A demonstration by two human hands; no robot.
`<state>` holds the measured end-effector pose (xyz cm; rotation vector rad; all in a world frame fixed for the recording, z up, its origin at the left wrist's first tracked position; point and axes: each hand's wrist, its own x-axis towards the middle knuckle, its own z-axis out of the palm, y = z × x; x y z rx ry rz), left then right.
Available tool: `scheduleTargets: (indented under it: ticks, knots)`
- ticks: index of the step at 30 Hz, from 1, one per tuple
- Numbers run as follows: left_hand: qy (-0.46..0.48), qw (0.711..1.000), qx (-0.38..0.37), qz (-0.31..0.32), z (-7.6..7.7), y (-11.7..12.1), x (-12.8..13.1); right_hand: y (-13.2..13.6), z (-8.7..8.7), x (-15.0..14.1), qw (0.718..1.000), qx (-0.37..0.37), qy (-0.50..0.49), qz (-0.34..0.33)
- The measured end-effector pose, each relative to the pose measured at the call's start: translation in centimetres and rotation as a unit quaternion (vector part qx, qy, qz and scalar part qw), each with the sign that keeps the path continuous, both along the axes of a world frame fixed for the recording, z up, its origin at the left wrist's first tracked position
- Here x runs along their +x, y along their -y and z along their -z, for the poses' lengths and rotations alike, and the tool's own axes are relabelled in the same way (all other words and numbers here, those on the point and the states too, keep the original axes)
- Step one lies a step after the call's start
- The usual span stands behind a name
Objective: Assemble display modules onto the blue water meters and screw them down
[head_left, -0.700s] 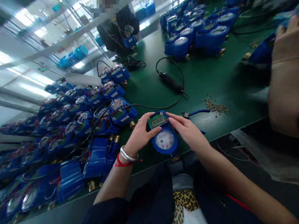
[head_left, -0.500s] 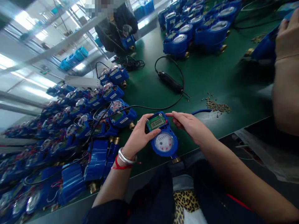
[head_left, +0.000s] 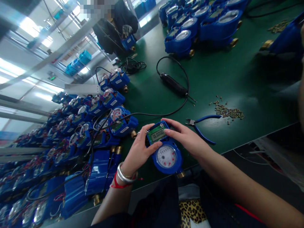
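Between my hands is a blue water meter (head_left: 166,156) with a round dial and, above it, a green circuit board carrying a small digital display (head_left: 157,135). My left hand (head_left: 140,148) grips the meter's left side, its thumb lying across the front between display and dial. My right hand (head_left: 185,136) is closed on the upper right corner, with the thumb at the display's right end and the fingers along the top edge. Just right of that hand lie blue-handled cutting pliers (head_left: 201,126), their handles spread apart. The meter's brass fitting (head_left: 180,174) points toward me.
Small brass screws (head_left: 229,112) lie piled right of the pliers. A black corded electric screwdriver (head_left: 174,84) rests mid-table. Rows of open blue meters (head_left: 123,122) fill the left; more meters (head_left: 179,42) stand at the back. A person (head_left: 114,28) works across the table.
My right hand left the meter's upper corner briefly, a finger extended at its edge, then closed on it again. The pliers now show fully. The other person's arm at right has mostly left view.
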<state>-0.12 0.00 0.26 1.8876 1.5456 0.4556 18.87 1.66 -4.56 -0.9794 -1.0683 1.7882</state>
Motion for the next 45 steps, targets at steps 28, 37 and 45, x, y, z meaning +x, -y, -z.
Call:
scheduleTargets:
  ticks: [28, 37, 45]
  knots:
    - [0.060, 0.997, -0.042, -0.030, 1.6, 0.3, -2.5, -1.9, 0.3, -0.2, 0.998, -0.012, 0.004, -0.058]
    - [0.027, 0.999, -0.004, -0.021, 1.7, 0.4, -1.6, -1.8, 0.6, 0.0, 0.998, 0.001, 0.014, -0.067]
    - [0.134, 0.988, -0.037, 0.074, 0.9, -0.2, -2.2, -1.0, 0.5, -0.4, 0.999, -0.018, -0.003, -0.028]
